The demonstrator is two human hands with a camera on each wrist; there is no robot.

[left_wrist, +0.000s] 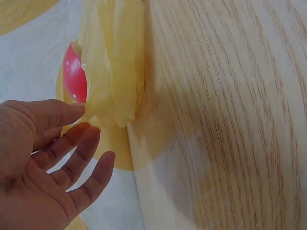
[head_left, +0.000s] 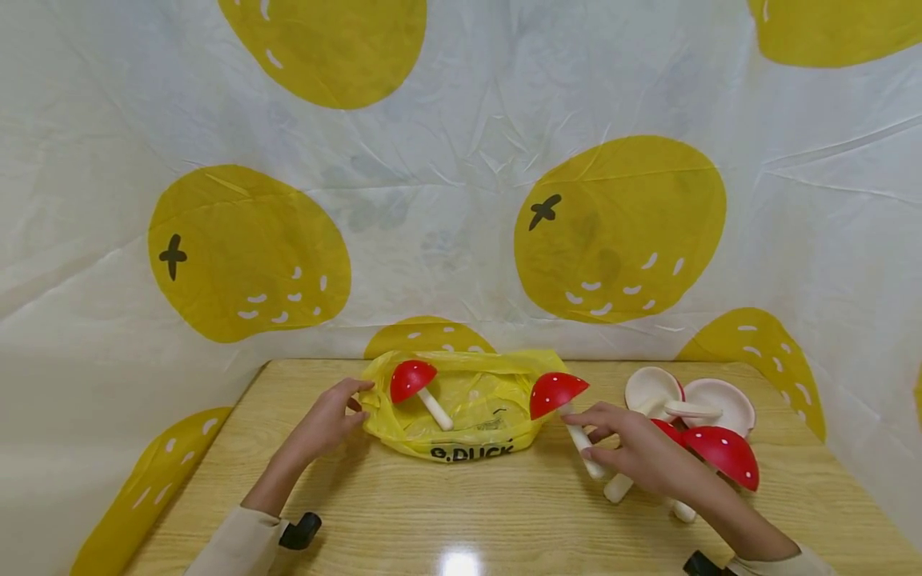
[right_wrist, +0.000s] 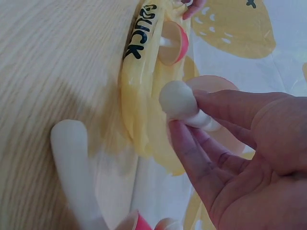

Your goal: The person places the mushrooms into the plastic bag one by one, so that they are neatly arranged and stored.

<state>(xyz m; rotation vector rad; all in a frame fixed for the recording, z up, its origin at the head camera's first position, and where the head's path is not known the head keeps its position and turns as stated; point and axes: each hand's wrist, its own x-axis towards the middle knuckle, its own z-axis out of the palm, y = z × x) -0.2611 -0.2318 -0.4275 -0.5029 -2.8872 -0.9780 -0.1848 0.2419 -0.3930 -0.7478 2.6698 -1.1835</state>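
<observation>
Mushrooms (head_left: pixel 558 392) have white-dotted red caps and cream stems, bag (head_left: pixel 533 364) is yellow with black lettering, backdrop (head_left: pixel 439 264) is whitish with big mustard fruit (little white dashes on them, btw), table (head_left: pixel 389 512) is tan woodgrain.

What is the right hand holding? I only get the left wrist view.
Observer: A red-capped mushroom, pinched by its pale stem in the right hand.
Operator: Copy. Does the red piece in the yellow bag by my left hand have a stem too?
Observer: Yes, the head view shows a pale stem under that cap.
Operator: Any mushrooms outside, besides the held one?
Observer: Yes, a group lies on the table, over by the right hand.
</observation>
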